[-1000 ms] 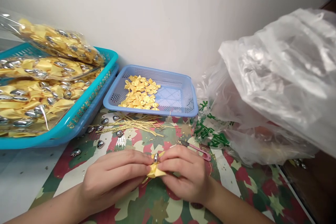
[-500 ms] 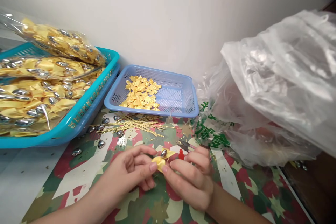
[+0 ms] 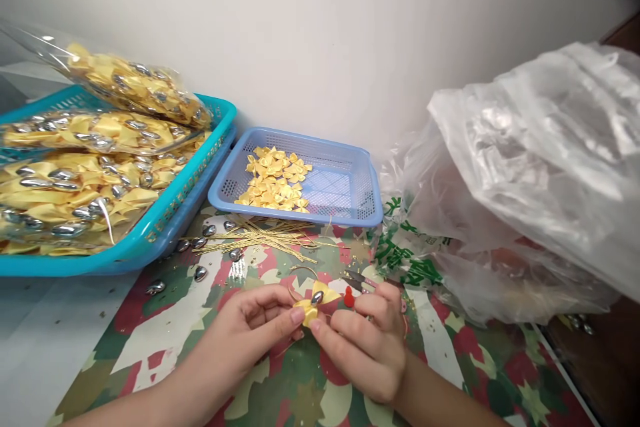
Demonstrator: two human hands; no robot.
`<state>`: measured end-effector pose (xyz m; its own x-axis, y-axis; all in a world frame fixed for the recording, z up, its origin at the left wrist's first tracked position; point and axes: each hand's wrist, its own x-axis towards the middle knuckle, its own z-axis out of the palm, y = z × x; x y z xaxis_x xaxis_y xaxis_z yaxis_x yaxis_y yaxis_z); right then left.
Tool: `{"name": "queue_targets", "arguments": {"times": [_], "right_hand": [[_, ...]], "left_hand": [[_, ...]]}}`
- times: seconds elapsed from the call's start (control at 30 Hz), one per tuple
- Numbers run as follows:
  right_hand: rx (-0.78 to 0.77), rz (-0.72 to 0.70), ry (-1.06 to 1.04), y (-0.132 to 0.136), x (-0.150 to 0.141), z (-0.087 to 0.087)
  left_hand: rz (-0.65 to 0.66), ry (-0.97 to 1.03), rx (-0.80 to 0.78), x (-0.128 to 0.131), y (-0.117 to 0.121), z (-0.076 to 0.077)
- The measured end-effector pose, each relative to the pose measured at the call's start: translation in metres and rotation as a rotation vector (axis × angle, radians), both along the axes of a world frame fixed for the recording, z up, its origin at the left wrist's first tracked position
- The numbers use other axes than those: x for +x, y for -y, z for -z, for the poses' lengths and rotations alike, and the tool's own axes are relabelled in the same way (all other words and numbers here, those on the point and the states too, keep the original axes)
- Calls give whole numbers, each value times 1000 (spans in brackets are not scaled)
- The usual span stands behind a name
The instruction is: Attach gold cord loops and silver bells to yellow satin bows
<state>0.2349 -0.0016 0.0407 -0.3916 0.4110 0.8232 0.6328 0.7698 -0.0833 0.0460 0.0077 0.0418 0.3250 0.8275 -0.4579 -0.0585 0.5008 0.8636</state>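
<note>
My left hand (image 3: pixel 253 327) and my right hand (image 3: pixel 367 343) meet over the patterned table cover, both pinching a small yellow ribbon bow (image 3: pixel 314 301) with a silver bead (image 3: pixel 317 297) at its middle. A thin gold wire loop (image 3: pixel 300 272) curls up behind the bow. My right hand also has a red-tipped object (image 3: pixel 349 297) by its fingers. Small scissors (image 3: pixel 357 278) lie just beyond my right hand.
A lilac basket (image 3: pixel 345 213) holds loose yellow bows (image 3: pixel 275 180). Gold wires (image 3: pixel 260 237) and silver beads (image 3: pixel 201 273) lie before it. Stacked teal baskets (image 3: pixel 165 223) at left carry clear bags of finished bows (image 3: pixel 75 180). Large plastic bags (image 3: pixel 525 180) fill the right.
Both hands turned the bow so the silver bead faces up, and a gold wire loop now shows behind it. The view shifted slightly right and up.
</note>
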Motion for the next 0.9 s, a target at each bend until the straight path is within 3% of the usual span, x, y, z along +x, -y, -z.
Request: {"name": "queue_targets", "arguments": {"times": [0.13, 0.3, 0.37, 0.57, 0.77, 0.83, 0.9], "right_hand": [[-243, -76, -209, -4, -6, 4], [-517, -150, -385, -5, -12, 8], [-557, -151, -435, -5, -14, 9], [-608, -107, -501, -5, -17, 10], [-800, -95, -682, -1, -13, 15], [-906, -130, -803, -1, -12, 16], [-1122, -192, -910, -3, -13, 16]], "left_hand": [[-63, -90, 220, -6, -4, 3], [58, -286, 564, -12, -4, 5], [66, -267, 533, -12, -4, 3], [33, -114, 184, -9, -6, 3], [1, -58, 99, -11, -6, 11], [15, -60, 62, -11, -5, 11], [37, -58, 31, -11, -4, 10]]}}
